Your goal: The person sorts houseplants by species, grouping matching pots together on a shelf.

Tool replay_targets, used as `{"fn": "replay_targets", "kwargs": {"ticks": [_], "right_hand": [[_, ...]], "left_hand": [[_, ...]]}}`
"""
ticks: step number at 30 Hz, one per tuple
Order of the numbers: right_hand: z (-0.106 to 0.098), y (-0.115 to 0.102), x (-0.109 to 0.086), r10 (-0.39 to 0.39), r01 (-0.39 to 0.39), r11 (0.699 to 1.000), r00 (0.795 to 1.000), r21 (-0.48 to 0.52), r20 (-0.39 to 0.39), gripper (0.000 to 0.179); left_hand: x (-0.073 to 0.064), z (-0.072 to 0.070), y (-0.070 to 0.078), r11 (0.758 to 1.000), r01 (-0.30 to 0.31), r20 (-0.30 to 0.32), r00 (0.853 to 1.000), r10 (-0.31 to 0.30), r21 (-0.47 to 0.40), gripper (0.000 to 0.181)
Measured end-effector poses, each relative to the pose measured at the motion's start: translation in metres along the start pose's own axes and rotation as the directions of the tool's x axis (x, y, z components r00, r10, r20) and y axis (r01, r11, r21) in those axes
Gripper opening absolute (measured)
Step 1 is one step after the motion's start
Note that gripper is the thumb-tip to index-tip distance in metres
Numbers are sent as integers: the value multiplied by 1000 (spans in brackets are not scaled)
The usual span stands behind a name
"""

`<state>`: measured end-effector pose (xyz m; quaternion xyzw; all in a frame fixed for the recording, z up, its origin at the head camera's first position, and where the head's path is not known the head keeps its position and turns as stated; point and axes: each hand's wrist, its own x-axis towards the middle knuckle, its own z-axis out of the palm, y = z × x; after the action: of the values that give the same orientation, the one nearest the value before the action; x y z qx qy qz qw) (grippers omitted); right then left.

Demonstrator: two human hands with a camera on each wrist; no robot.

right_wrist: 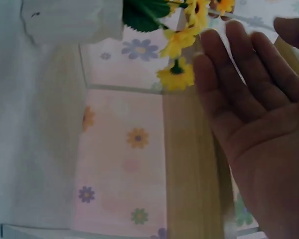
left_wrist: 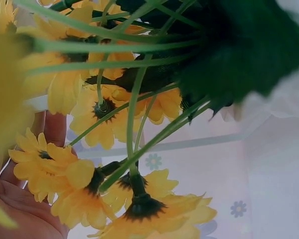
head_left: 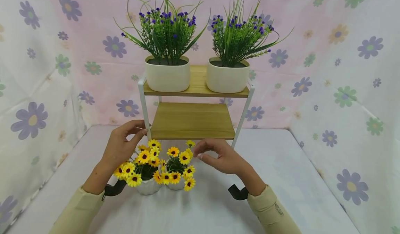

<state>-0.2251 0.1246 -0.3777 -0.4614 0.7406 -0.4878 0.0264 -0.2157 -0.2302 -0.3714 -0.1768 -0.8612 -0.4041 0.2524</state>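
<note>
Where my left hand (head_left: 120, 143) gripped: rack post (head_left: 143, 105).
Right hand (head_left: 220, 155): hung empty, just right of the flowers (head_left: 154, 162).

White shelf frame (head_left: 145, 110), yellow flowers (head_left: 144, 156)

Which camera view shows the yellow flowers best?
The head view: it takes in both bunches of yellow flowers with their white pots. The left wrist view has a cropped, partly blurred close-up, several seen from behind. The right wrist view catches only a few, near its top.
</note>
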Motion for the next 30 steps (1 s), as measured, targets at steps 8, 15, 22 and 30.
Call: {"fn": "replay_targets", "kwargs": {"ticks": [8,15,22,30], "right_hand": [[3,28,-1,162,-144,984,967,-105,195,20],[19,47,1,257,-218,959,938,-182,234,51],[41,59,3,264,-244,964,926,-106,268,73],[62,58,6,214,-205,976,962,-68,168,79]], "left_hand": [[-1,0,-1,1000,-15,-7,1000,14,-6,25],[-1,0,-3,1000,-10,-6,1000,10,-3,25],[-1,-1,-2,1000,2,-1,1000,-2,7,26],[0,0,-3,1000,-10,-2,1000,10,-7,27]]}}
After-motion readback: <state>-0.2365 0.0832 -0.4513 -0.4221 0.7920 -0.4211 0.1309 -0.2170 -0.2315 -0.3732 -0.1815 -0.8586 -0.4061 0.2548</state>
